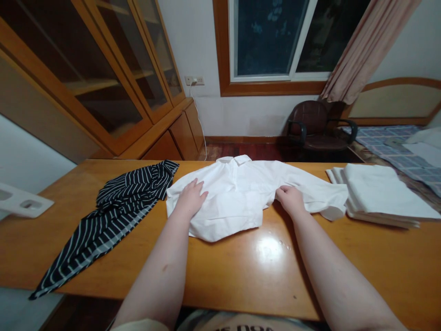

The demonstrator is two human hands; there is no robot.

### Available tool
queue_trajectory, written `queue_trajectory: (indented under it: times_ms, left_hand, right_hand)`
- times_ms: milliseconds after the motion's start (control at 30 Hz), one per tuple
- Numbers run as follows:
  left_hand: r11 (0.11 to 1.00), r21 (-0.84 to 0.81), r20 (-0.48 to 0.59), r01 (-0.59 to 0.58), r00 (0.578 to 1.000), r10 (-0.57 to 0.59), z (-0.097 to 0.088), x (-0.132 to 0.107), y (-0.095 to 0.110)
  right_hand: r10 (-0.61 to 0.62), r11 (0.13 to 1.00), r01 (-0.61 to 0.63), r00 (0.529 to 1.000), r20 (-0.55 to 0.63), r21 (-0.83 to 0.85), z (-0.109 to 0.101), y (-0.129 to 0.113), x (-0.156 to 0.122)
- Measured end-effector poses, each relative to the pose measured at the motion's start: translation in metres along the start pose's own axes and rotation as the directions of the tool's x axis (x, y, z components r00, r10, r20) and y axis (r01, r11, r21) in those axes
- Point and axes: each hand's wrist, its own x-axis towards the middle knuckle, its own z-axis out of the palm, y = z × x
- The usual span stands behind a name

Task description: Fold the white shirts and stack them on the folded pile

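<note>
A white collared shirt (237, 193) lies spread on the wooden table (241, 266), collar toward the far edge, one sleeve stretched out to the right. My left hand (190, 197) rests flat on the shirt's left side, fingers stretched out. My right hand (290, 198) sits at the shirt's right side where the sleeve begins, fingers curled down onto the cloth and pinching it.
A black garment with white stripes (110, 216) lies crumpled at the left of the table. A stack of folded white cloth (379, 195) sits at the right. Behind the table are a wooden glass-door cabinet (103, 78), a brown armchair (317, 126) and a bed (403, 147).
</note>
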Motion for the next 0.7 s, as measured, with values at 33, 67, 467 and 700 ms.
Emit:
queue_trajectory:
  times_ms: [33,67,467,700]
  left_hand:
    - [1.0,-0.01,0.061,0.028,0.998,-0.027,0.004,0.001,0.002]
    - [0.997,-0.011,0.108,0.079,0.991,-0.077,0.009,0.002,0.003]
    - [0.83,-0.236,0.083,0.505,0.862,-0.5,0.032,0.022,-0.04]
    - [0.834,-0.182,0.093,0.52,0.854,-0.512,0.03,0.022,-0.041]
  right_hand:
    - [-0.001,1.0,0.001,1.0,-0.002,0.001,0.0,0.0,0.0]
    - [-0.001,1.0,0.001,1.0,-0.003,0.002,0.001,0.001,0.0]
    - [-0.001,0.999,0.001,1.0,0.014,0.036,0.003,0.003,0.001]
    - [-0.012,0.999,0.011,1.0,0.008,0.044,0.004,0.004,0.001]
